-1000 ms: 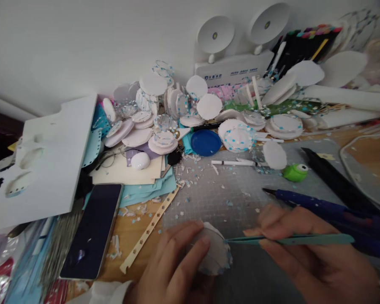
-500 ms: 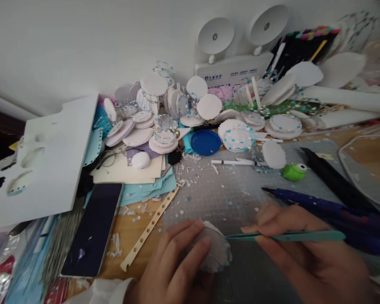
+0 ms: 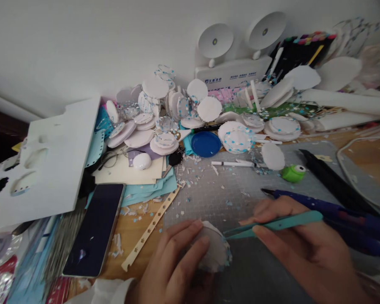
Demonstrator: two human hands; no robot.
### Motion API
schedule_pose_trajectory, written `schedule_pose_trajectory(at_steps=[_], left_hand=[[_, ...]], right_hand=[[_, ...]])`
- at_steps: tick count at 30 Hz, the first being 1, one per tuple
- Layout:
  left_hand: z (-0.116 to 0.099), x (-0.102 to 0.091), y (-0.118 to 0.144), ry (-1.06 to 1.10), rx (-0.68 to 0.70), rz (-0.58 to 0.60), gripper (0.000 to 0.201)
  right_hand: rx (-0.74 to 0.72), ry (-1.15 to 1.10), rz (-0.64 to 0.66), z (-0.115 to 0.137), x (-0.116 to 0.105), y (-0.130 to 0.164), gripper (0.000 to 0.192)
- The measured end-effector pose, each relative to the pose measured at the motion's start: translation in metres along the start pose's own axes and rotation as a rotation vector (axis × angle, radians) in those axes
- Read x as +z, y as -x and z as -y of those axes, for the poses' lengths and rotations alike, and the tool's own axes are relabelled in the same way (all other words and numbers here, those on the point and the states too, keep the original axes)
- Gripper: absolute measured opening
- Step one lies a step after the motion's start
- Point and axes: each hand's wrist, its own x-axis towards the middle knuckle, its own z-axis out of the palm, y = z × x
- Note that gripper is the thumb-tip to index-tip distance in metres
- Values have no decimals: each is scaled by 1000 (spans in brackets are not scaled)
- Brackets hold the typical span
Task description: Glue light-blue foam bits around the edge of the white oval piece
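Under the fingers of my left hand (image 3: 180, 257) is a round white paper disc (image 3: 213, 249), gripped at its left side. Small blue and white bits line the disc's right edge. My right hand (image 3: 291, 240) pinches a pair of teal tweezers (image 3: 281, 221) between thumb and fingers. The tweezers' tips point left at the disc's upper right edge and stand slightly apart; whether they touch it I cannot tell. Both hands are over the grey cutting mat (image 3: 202, 207).
Behind the mat lie many white discs with blue bits, a blue lid (image 3: 205, 143) and a white pen (image 3: 232, 163). To the left are a phone (image 3: 95, 228) and a punched strip (image 3: 150, 230). A green figure (image 3: 293, 173) and a dark blue glue gun (image 3: 332, 215) lie on the right.
The tweezers have tilted, their rear end rising and shifting left, and their tips have spread a little. My left hand still holds the disc in the same place.
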Motion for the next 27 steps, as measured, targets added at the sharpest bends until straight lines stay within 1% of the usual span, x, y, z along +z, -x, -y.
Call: schedule_pose_trajectory(at_steps=[3,8,12,15,19,27], left_hand=[[2,1,-3,11,27,-39,56],[4,3,-3,54,73,-69,53],[4,6,3,83,54,-97,57],[4,8,6,108,45,-109,58],[5,9,7,102,55,-127,60],[4,9,4,92,49,-115,60]], right_hand=[[73,-21,10,2,1,-1,6],[219,-50,9,6,2,-2,7],[354,-165,41,6,1,-5,11],[425,-232,68,5,1,-6,14],[483,-273,79,2,1,-7,16],[511,-330,124,-2,5,-10,21]])
